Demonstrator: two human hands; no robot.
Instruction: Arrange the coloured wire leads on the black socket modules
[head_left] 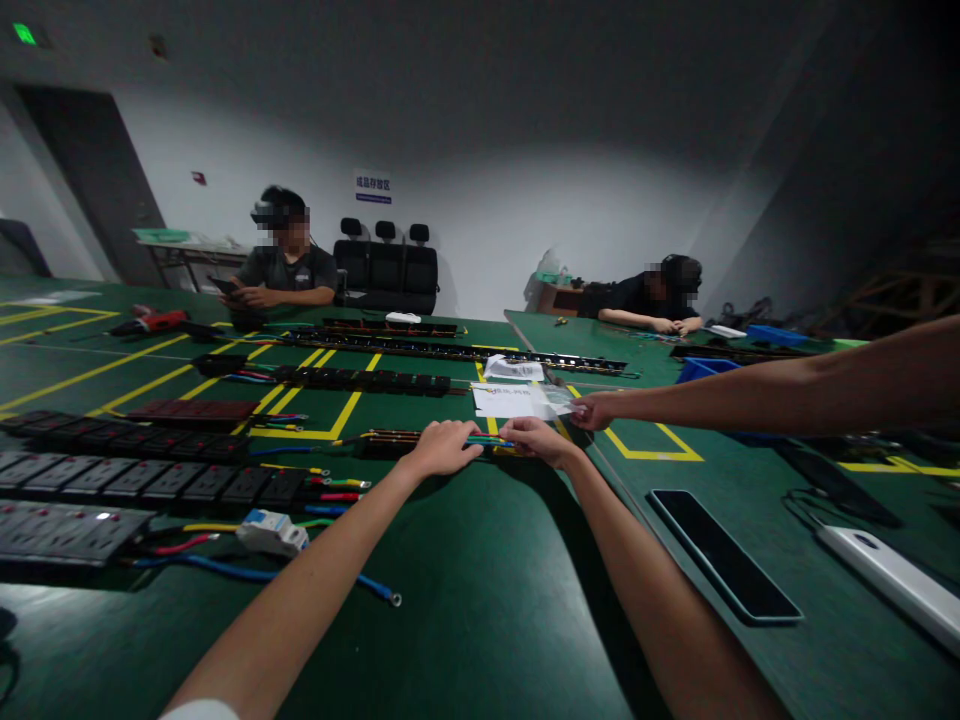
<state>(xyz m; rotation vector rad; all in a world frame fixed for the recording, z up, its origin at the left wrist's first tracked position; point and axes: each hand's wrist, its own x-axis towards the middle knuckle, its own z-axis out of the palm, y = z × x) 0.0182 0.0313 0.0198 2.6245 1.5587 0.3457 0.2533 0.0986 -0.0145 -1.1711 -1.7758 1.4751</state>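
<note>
My left hand [444, 447] and my right hand [536, 438] reach far out over the green table [480, 600]. Both hands are closed with pinched fingers on a thin bundle of coloured wires [489, 441] that leads off a dark strip assembly [390, 440]. The wires run between my two hands. Just beyond lies a white paper sheet [514, 400]. A co-worker's hand [592, 410] comes in from the right and touches the edge of that paper.
Rows of black socket strips [150, 480] and a white breaker [271, 531] with loose wires lie at the left. A dark phone [724, 553] and a white strip [892, 575] lie at the right. Two seated people work at the far side, near blue bins [705, 368].
</note>
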